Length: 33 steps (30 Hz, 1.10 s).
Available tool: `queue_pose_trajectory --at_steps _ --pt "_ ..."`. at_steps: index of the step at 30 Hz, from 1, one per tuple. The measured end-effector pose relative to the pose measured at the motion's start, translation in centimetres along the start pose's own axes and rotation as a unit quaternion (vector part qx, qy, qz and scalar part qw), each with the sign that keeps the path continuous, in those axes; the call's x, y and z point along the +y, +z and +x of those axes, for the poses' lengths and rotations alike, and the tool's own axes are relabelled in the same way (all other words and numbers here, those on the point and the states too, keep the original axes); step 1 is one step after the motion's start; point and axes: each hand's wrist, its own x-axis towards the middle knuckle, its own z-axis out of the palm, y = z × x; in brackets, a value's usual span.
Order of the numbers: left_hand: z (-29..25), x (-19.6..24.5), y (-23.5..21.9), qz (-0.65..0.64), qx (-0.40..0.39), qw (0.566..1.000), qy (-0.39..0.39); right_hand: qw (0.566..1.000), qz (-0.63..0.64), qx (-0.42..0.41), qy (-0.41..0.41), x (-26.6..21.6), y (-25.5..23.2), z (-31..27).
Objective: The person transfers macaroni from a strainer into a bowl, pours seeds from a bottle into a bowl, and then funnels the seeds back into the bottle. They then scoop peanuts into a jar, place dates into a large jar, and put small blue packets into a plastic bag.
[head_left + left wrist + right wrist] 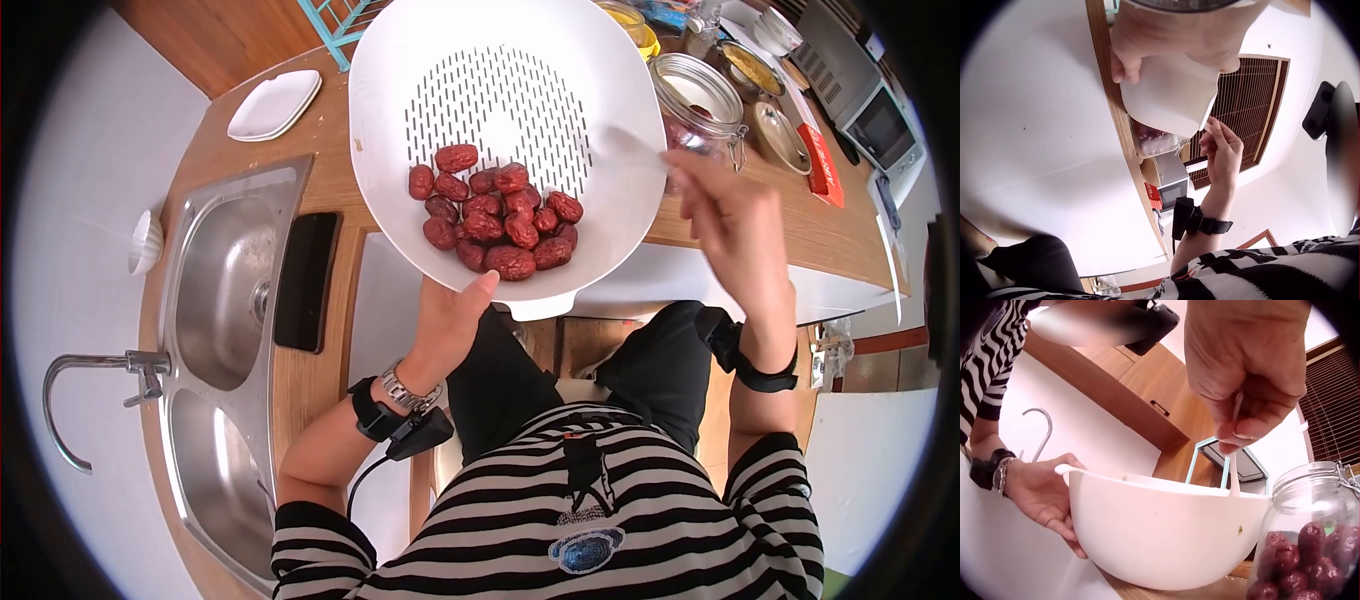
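My left hand (pixel 452 325) grips the near rim of a white colander bowl (pixel 620 190), thumb over the edge and fingers beneath it. Wrinkled red dates (pixel 482 225) lie heaped at the near side of its slotted floor. At the bowl's right rim, my right hand (pixel 735 215) pinches the slim handle of a white utensil (pixel 1234 475); its lower end is hidden behind the bowl wall in the right wrist view. Just right of the bowl stands a clip-top glass jar (pixel 1307 506) with more dates inside, its mouth uncovered.
A double steel sink (pixel 225 290) with a curved faucet (pixel 95 360) is on the left, a black phone (pixel 307 282) beside it. White dishes (pixel 275 105) lie behind. Along the right are a glass lid (pixel 780 138), a red box (pixel 822 165) and a microwave (pixel 880 125).
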Motion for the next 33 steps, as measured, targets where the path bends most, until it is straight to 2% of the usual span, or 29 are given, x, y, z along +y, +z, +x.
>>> queue_pose_trajectory --at_steps 1,3,4,5,7,8,10,11,13,14,21,33 --pt "-0.1 0.1 0.1 -0.006 0.003 1.0 -0.005 1.0 0.001 -0.001 0.0 0.1 0.5 -0.2" --pt "-0.1 0.2 0.3 -0.013 0.007 1.0 -0.01 0.998 -0.011 -0.056 -0.011 0.1 1.4 -0.5" --pt "-0.1 0.2 0.3 -0.019 0.005 1.0 -0.011 0.995 0.034 -0.085 0.026 0.2 1.8 -0.6" --pt "-0.2 0.3 0.2 -0.025 0.005 1.0 -0.012 0.995 0.035 -0.086 0.025 0.0 1.8 -0.7" --pt "-0.1 0.2 0.2 -0.024 0.006 1.0 -0.007 0.974 0.126 -0.141 0.122 -0.4 1.8 -1.0" --pt "-0.1 0.2 0.2 -0.023 0.005 1.0 -0.001 0.974 0.126 -0.142 0.122 -0.5 1.8 -1.2" --pt "-0.2 0.5 0.0 -0.005 0.005 0.999 -0.032 0.931 0.235 -0.182 0.213 -0.6 2.0 -1.7" --pt "-0.2 0.6 -0.1 0.012 0.005 0.998 -0.063 0.931 0.235 -0.182 0.213 -0.6 2.0 -1.9" --pt "-0.2 0.3 0.1 0.002 0.013 0.999 -0.038 0.876 0.347 -0.174 0.285 -0.5 2.2 -2.4" --pt "-0.2 0.2 0.2 -0.009 0.02 1.0 -0.014 0.876 0.347 -0.174 0.286 -0.5 2.4 -2.6" --pt "-0.2 0.3 0.0 0.037 0.012 0.999 -0.031 0.828 0.455 -0.109 0.309 -0.1 3.4 -3.7" --pt "0.0 0.3 0.0 -0.011 -0.002 0.999 -0.031 0.77 0.551 -0.056 0.318 -0.1 4.1 -3.9"
